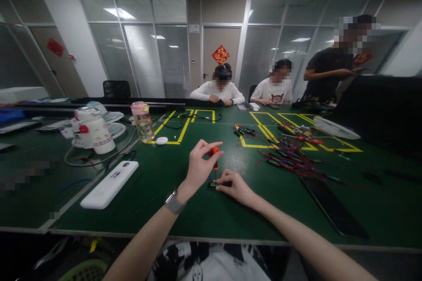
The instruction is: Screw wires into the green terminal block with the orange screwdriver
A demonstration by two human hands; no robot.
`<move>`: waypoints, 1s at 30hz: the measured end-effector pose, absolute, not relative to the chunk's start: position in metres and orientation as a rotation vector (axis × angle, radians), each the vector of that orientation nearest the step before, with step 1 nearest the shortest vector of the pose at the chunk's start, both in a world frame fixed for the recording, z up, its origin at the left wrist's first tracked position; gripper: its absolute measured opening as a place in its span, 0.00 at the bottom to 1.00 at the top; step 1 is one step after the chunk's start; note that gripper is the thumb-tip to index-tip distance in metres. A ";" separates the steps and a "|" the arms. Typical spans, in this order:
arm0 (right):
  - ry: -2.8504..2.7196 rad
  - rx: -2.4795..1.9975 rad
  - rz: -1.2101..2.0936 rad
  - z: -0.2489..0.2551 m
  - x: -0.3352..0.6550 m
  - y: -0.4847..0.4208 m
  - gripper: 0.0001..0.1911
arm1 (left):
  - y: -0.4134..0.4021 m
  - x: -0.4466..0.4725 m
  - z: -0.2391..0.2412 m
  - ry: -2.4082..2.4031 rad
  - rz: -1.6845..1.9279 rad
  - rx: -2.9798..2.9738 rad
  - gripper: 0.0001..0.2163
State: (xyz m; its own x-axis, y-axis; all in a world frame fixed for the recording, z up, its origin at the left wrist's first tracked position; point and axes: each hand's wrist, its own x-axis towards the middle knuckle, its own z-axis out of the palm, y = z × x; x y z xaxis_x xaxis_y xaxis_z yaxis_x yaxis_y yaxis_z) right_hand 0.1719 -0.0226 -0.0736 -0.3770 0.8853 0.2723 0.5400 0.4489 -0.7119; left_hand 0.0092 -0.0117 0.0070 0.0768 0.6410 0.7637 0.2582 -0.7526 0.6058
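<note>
My left hand, with a watch at the wrist, is closed on the orange and black handle of a small screwdriver. The screwdriver stands upright, its thin shaft pointing down at a small green circuit board on the green table. Fingertips of my right hand pinch the board's right end against the tabletop. A bit of blue wire shows beside the board. Whether the screwdriver's tip sits in a screw or terminal is too small to tell.
Right of my hands lies a heap of small boards with red and blue wires, near a black phone-like slab. At left are a white power bank, a white bottle and a pink-lidded bottle. Three people are across the table.
</note>
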 end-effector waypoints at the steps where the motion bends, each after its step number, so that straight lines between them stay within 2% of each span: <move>1: -2.060 -1.186 0.699 -0.074 0.172 -0.023 0.08 | -0.012 0.010 0.007 0.886 1.709 2.047 0.10; 7: -2.048 -1.173 0.691 -0.075 0.173 -0.022 0.09 | -0.013 0.000 0.013 0.873 1.614 2.058 0.09; 10: -2.038 -1.142 0.705 -0.077 0.173 -0.021 0.09 | -0.016 -0.008 0.023 0.777 1.447 2.115 0.13; 14: -2.033 -1.144 0.707 -0.076 0.173 -0.021 0.08 | -0.019 -0.010 0.033 0.661 1.207 2.027 0.13; 20: -2.007 -1.244 0.684 -0.072 0.171 -0.024 0.11 | -0.016 -0.001 0.030 0.656 1.251 1.913 0.12; 24: -1.919 -1.297 0.679 -0.073 0.170 -0.024 0.06 | -0.016 0.000 0.029 0.655 1.260 1.922 0.12; 30: -1.905 -1.247 0.695 -0.076 0.170 -0.024 0.08 | -0.022 0.000 0.028 0.687 1.328 1.920 0.09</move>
State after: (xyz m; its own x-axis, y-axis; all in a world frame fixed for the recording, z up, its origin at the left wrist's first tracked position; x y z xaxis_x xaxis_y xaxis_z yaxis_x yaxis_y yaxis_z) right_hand 0.1704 -0.0239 -0.0761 -0.2513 0.9239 0.2884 0.5212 0.3802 -0.7640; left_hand 0.0001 -0.0219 0.0279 0.3359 0.7469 0.5739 0.0371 -0.6193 0.7843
